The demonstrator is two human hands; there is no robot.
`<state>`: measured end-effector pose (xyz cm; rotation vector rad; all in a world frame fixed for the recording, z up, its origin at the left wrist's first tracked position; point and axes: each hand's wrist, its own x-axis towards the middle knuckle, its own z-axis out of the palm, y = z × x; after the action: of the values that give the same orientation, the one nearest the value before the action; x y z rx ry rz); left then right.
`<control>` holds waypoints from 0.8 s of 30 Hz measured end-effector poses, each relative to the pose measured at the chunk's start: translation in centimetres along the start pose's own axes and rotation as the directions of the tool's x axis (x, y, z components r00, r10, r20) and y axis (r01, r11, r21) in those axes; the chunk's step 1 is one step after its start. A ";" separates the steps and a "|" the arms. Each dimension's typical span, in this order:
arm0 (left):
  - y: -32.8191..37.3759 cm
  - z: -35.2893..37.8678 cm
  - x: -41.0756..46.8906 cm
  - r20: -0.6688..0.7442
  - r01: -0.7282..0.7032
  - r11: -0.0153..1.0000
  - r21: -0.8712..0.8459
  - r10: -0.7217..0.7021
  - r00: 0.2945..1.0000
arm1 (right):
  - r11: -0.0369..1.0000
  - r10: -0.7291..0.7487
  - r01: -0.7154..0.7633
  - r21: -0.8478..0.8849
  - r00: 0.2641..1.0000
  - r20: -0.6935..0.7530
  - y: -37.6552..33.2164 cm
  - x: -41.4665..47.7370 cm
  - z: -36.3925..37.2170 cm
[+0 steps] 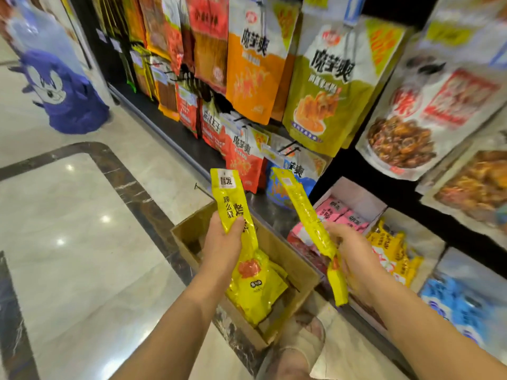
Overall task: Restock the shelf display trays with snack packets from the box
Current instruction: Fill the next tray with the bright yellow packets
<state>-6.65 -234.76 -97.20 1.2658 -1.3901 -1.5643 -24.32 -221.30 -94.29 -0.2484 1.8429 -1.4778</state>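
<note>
far to the left of both hands stands a purple cartoon figure point(68, 94). the left hand point(219, 245) grips a yellow packet point(231, 198) around its middle, thumb across the front, top end up. just below both hands sits the open cardboard box point(189, 234), with more yellow packets point(260, 294) inside. the right hand point(356, 256) curls round the lower half of a second yellow packet point(307, 212), seen edge-on and tilted left. just beyond that hand a display tray point(356, 193) holds pink packets point(343, 215).
</note>
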 end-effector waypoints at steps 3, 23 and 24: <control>3.4 0.4 -1.9 0.091 -0.048 0.998 -0.051 0.052 0.994 | 0.996 -0.066 0.063 0.071 0.997 0.037 -2.8 -3.7 -1.3; 23.1 5.4 -19.4 0.526 -0.339 0.891 -0.302 0.452 0.721 | 0.811 -0.404 0.420 0.407 0.906 -0.129 -11.4 -28.0 -15.2; 23.6 5.8 -20.4 0.545 -0.324 0.890 -0.319 0.453 0.706 | 0.802 -0.413 0.428 0.417 0.901 -0.130 -11.0 -28.9 -16.1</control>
<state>-8.77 -218.57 -69.95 0.2816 -1.6902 -1.8129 -17.68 -196.07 -71.18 -0.4341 1.4763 -2.1741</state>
